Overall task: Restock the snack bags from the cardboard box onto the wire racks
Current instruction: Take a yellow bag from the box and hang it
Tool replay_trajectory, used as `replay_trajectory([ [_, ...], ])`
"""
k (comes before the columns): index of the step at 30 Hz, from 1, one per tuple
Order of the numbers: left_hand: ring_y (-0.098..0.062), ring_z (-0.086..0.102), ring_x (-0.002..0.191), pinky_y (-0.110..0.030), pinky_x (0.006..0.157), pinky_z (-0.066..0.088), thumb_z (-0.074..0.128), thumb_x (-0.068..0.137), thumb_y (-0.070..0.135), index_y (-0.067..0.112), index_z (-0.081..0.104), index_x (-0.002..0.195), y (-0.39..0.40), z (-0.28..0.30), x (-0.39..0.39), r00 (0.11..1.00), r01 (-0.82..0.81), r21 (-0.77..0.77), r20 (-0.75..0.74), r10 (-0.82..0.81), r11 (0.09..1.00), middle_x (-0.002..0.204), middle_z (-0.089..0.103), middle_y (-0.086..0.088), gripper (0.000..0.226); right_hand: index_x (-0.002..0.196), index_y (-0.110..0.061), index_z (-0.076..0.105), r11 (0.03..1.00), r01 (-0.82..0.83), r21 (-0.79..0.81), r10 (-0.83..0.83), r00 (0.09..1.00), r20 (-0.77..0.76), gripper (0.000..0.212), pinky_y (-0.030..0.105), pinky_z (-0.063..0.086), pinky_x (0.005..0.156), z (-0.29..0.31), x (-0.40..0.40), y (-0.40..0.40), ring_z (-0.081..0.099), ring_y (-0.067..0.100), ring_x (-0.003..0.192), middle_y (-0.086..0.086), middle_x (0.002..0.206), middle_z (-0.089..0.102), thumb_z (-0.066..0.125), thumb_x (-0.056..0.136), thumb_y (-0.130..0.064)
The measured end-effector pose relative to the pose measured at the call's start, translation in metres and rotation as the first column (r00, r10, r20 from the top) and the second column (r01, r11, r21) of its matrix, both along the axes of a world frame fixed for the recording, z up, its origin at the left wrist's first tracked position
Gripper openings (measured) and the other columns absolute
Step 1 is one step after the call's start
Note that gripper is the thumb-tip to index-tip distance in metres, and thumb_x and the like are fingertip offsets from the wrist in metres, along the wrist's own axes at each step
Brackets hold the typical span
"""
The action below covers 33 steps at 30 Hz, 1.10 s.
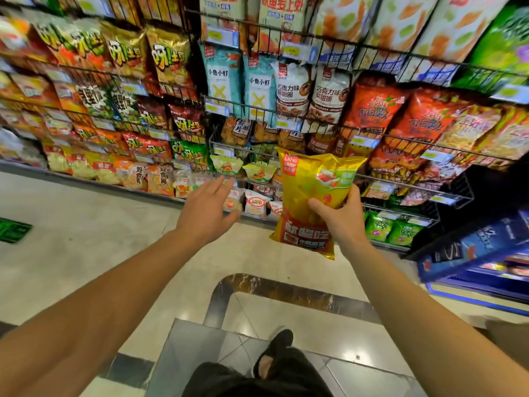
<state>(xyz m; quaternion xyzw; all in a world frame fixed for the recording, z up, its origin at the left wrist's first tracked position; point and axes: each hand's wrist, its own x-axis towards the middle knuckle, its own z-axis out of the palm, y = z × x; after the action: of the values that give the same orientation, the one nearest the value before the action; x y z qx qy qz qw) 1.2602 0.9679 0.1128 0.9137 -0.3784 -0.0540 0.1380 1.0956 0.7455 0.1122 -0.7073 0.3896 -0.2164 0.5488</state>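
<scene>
1. Snack bag: one yellow bag is off the floor and in the air, just right of the middle of the view, in front of the lower wire racks. It is not on a rack yet.
2. The right hand grips the bag at its right side, thumb across the front and fingers curled behind it. The bag stands roughly upright, tilted a little.
3. The left hand is empty, with fingers straight and relaxed, reaching toward 12 o'clock at the low racks, just left of the bag and not touching it.
4. The racks from 9 o'clock round to 3 o'clock look well filled with bags. I cannot make out a clear gap for this one.
5. The cardboard box is not in view, so how many bags remain cannot be told.
6. My judgement: one bag is mid-transfer; placing it is still to do, and the rest of the restock is unknown.
</scene>
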Motion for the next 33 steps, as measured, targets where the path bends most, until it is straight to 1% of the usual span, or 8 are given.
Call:
replay_trajectory([
  [8, -0.025, 0.016, 0.153, -0.040, 0.123, 0.015, 0.052, 0.098, 0.054, 0.023, 0.017, 0.160, -0.063, -0.013, 0.056, 0.999, 0.047, 0.053, 0.011, -0.048, 0.997, 0.167, 0.016, -0.004, 0.077, 0.124, -0.035, 0.041, 0.999, 0.021, 0.045, -0.022, 1.000, 0.013, 0.064, 0.039, 0.049, 0.094, -0.020, 0.045, -0.045, 0.058, 0.012, 0.107, -0.016, 0.113, 0.058, 0.085, 0.078, -0.031],
  [13, -0.025, 0.016, 0.152, -0.040, 0.123, 0.015, 0.052, 0.098, 0.052, 0.021, 0.018, 0.160, -0.102, -0.024, 0.089, 0.998, 0.055, 0.072, 0.007, -0.056, 0.996, 0.166, 0.018, -0.004, 0.077, 0.128, -0.030, 0.042, 0.998, 0.024, 0.058, -0.025, 0.999, 0.021, 0.067, 0.030, 0.047, 0.086, -0.031, 0.074, -0.077, 0.056, 0.007, 0.102, -0.013, 0.114, 0.058, 0.086, 0.078, -0.023],
  [17, -0.029, 0.020, 0.151, -0.045, 0.123, 0.017, 0.055, 0.097, 0.051, 0.023, 0.020, 0.160, -0.134, -0.039, 0.115, 0.996, 0.092, 0.082, -0.006, -0.092, 0.992, 0.166, 0.020, -0.005, 0.077, 0.126, -0.030, 0.042, 0.995, 0.066, 0.078, -0.068, 0.997, 0.021, 0.066, 0.031, 0.048, 0.088, -0.048, 0.094, -0.100, 0.058, 0.009, 0.103, -0.011, 0.114, 0.059, 0.086, 0.077, -0.021],
  [21, -0.029, 0.017, 0.152, -0.045, 0.123, 0.017, 0.053, 0.098, 0.052, 0.025, 0.016, 0.160, -0.171, -0.074, 0.149, 0.988, 0.152, 0.118, -0.047, -0.148, 0.981, 0.167, 0.015, -0.004, 0.077, 0.128, -0.027, 0.044, 0.990, 0.113, 0.088, -0.116, 0.993, 0.032, 0.066, 0.030, 0.051, 0.086, -0.073, 0.121, -0.126, 0.060, 0.014, 0.108, -0.009, 0.116, 0.061, 0.086, 0.078, -0.019],
  [23, -0.029, 0.018, 0.152, -0.045, 0.123, 0.018, 0.051, 0.098, 0.053, 0.024, 0.017, 0.160, -0.189, -0.095, 0.167, 0.982, 0.187, 0.135, -0.024, -0.186, 0.973, 0.167, 0.016, -0.004, 0.077, 0.127, -0.025, 0.045, 0.987, 0.135, 0.083, -0.141, 0.988, 0.066, 0.064, 0.025, 0.052, 0.081, -0.091, 0.138, -0.141, 0.063, 0.010, 0.105, -0.005, 0.117, 0.063, 0.085, 0.078, -0.013],
  [25, -0.031, 0.021, 0.151, -0.044, 0.122, 0.020, 0.051, 0.097, 0.054, 0.023, 0.019, 0.159, -0.207, -0.120, 0.185, 0.970, 0.236, 0.133, 0.020, -0.241, 0.963, 0.166, 0.020, -0.007, 0.077, 0.126, -0.025, 0.046, 0.985, 0.157, 0.073, -0.164, 0.981, 0.102, 0.063, 0.022, 0.053, 0.078, -0.114, 0.156, -0.157, 0.064, 0.003, 0.101, -0.007, 0.114, 0.065, 0.084, 0.078, -0.009],
  [29, -0.028, 0.017, 0.151, -0.046, 0.123, 0.018, 0.049, 0.098, 0.055, 0.025, 0.016, 0.160, -0.246, -0.174, 0.220, 0.956, 0.280, 0.151, 0.049, -0.290, 0.948, 0.167, 0.017, -0.004, 0.077, 0.131, -0.026, 0.046, 0.983, 0.183, 0.016, -0.183, 0.970, 0.159, 0.066, 0.029, 0.055, 0.084, -0.162, 0.190, -0.193, 0.065, 0.008, 0.106, -0.007, 0.117, 0.065, 0.085, 0.078, -0.013],
  [33, -0.027, 0.017, 0.151, -0.046, 0.123, 0.017, 0.047, 0.099, 0.054, 0.023, 0.016, 0.160, -0.294, -0.232, 0.242, 0.930, 0.336, 0.149, 0.105, -0.353, 0.930, 0.166, 0.018, -0.006, 0.075, 0.129, -0.030, 0.045, 0.973, 0.217, -0.076, -0.195, 0.953, 0.232, 0.067, 0.026, 0.056, 0.084, -0.208, 0.213, -0.234, 0.065, 0.007, 0.106, -0.007, 0.119, 0.065, 0.085, 0.078, -0.014],
])
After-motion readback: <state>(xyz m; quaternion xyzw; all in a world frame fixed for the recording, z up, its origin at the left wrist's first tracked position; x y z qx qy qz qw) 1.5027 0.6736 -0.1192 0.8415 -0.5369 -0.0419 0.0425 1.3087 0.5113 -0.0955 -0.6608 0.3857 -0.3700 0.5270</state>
